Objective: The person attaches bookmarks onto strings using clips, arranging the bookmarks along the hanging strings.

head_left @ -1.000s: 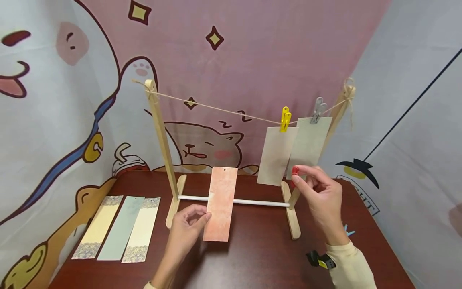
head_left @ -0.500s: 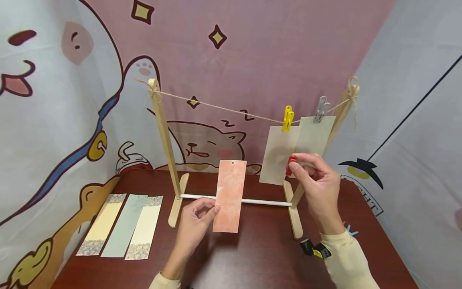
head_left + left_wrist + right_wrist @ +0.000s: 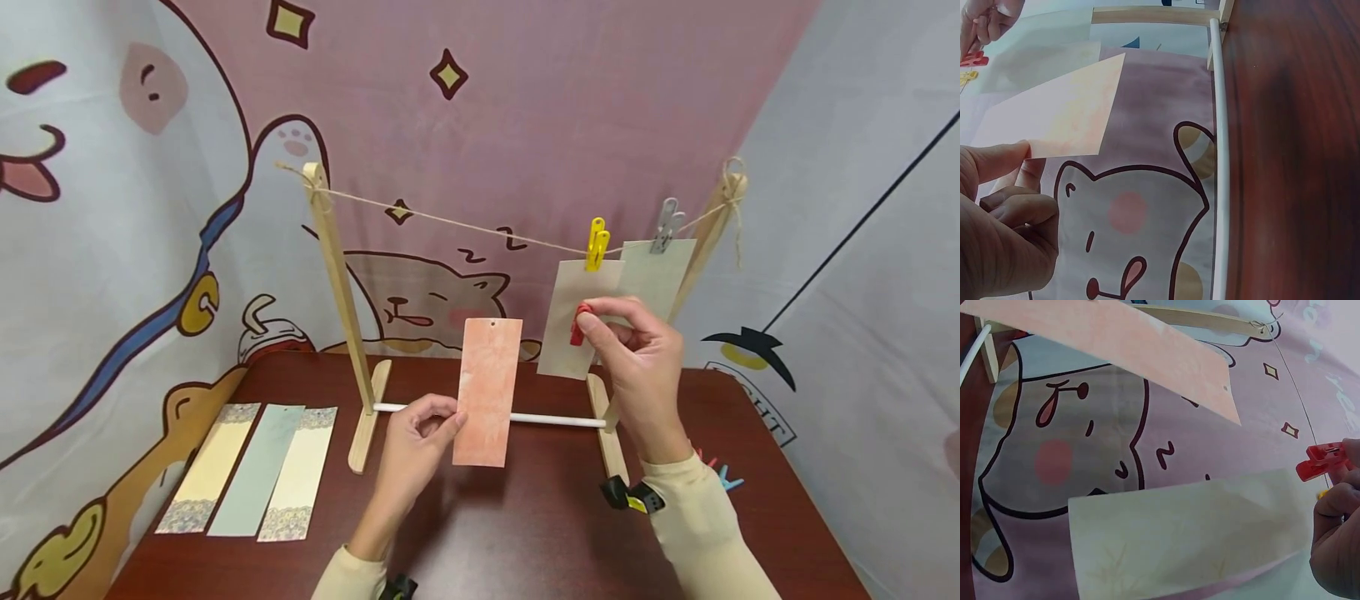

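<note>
My left hand [image 3: 420, 454] pinches the lower left edge of a salmon-pink bookmark [image 3: 487, 392] that has a small hole near its top. The bookmark is held upright above the table, in front of the wooden stand. In my right hand [image 3: 637, 367] a red clothespin [image 3: 578, 323] is pinched between thumb and fingertips, to the right of the bookmark. Behind that hand, two pale cards hang from a twine line [image 3: 457, 223]. A yellow clothespin [image 3: 596, 246] holds the nearer card [image 3: 570, 321], a grey clothespin [image 3: 664, 227] the farther one [image 3: 660, 275].
Three bookmarks lie at the table's left: a cream one [image 3: 210, 467], a grey-green one [image 3: 257, 471] and another cream one [image 3: 298, 475]. Blue and red clothespins [image 3: 727, 479] lie by my right sleeve. A white rod [image 3: 558, 420] joins the stand's feet.
My left hand has raised the pink bookmark and brought it to the right. My right hand has moved left and up with the red clothespin, closer to the bookmark.
</note>
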`<state>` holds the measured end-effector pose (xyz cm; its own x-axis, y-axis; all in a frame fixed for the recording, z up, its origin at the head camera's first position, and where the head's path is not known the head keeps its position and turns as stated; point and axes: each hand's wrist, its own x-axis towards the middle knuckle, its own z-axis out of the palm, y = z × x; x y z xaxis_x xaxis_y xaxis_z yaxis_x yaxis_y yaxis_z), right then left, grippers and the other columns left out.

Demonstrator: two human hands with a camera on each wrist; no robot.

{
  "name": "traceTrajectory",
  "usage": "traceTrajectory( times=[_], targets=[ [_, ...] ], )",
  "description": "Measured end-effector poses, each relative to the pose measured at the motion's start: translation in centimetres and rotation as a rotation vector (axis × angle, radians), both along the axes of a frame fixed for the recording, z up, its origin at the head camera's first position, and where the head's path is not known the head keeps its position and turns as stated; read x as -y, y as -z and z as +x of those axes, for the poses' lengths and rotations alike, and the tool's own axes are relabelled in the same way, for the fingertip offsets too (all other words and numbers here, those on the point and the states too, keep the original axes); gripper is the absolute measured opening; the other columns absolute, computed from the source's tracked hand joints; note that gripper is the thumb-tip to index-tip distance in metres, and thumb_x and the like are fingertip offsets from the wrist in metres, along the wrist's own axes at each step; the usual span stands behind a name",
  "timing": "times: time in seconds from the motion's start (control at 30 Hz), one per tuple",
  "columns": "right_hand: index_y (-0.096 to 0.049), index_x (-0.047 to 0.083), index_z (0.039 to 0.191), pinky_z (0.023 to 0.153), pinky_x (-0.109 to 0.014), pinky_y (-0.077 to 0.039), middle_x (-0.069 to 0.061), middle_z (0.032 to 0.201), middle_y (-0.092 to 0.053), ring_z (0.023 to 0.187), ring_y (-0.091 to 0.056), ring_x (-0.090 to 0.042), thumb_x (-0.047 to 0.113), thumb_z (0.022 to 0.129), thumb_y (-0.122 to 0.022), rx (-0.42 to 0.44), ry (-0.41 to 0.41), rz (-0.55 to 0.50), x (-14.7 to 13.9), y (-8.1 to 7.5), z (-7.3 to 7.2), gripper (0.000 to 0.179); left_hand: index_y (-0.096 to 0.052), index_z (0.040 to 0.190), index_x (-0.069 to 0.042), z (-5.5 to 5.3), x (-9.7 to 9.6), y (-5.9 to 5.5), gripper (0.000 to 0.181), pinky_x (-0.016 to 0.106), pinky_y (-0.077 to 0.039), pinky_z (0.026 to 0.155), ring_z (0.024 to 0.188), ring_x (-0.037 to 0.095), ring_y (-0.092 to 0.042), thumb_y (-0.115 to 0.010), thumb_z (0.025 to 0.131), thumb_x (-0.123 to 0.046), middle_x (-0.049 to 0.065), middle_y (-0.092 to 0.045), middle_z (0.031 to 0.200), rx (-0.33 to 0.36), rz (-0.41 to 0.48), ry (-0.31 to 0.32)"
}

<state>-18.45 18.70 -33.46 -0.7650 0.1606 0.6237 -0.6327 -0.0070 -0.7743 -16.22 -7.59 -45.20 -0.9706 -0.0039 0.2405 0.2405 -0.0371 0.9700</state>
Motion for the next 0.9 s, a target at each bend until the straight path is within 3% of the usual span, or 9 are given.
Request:
traceTrajectory(
  times=[0.23,0.5,0.7,0.9],
  targets=[
    [-0.078,-0.007,0.115,0.047,-0.025,-0.029,-0.017,0.103,-0.072,0.054,-0.045,-0.02,0.003,0.099,-0.08,-0.015,-0.006,-0.011,1.1,-1.2,-0.4,0.019,-0.078,0.097,-0.004,-0.4,-0.5,-0.8,0.006,0.021,-0.031,0.05,0.055,0.007,-0.038,-0.083,0.096,-0.001,0.011,-0.072,0.09,-0.003,-0.032,-0.008],
    [-0.075,-0.011,0.115,0.044,-0.026,-0.022,-0.012,0.096,-0.073,0.046,-0.034,-0.012,-0.001,0.099,-0.078,-0.062,-0.06,-0.056,2.3,-3.0,-1.4,0.018,-0.079,0.099,-0.002,-1.1,-1.0,-1.7,0.004,0.022,-0.038,0.056,0.063,0.01,-0.051,-0.082,0.097,-0.002,0.009,-0.074,0.09,-0.06,-0.067,0.005],
    [-0.075,-0.014,0.112,0.046,-0.023,-0.024,-0.012,0.098,-0.073,0.047,-0.041,-0.011,-0.004,0.097,-0.078,-0.124,-0.062,-0.046,3.2,-3.8,-2.3,0.018,-0.08,0.097,-0.005,-1.4,-1.4,-2.3,0.005,0.022,-0.038,0.057,0.064,0.011,-0.051,-0.083,0.097,-0.002,0.008,-0.074,0.089,-0.081,-0.051,0.005],
    [-0.074,-0.015,0.109,0.044,-0.023,-0.021,-0.007,0.092,-0.072,0.044,-0.031,-0.011,-0.004,0.097,-0.079,-0.171,-0.055,-0.074,3.7,-4.6,-2.8,0.018,-0.079,0.097,-0.005,-1.7,-2.0,-3.1,0.005,0.022,-0.042,0.061,0.07,0.013,-0.057,-0.083,0.097,-0.002,0.008,-0.074,0.089,-0.092,-0.035,0.013]
  ],
)
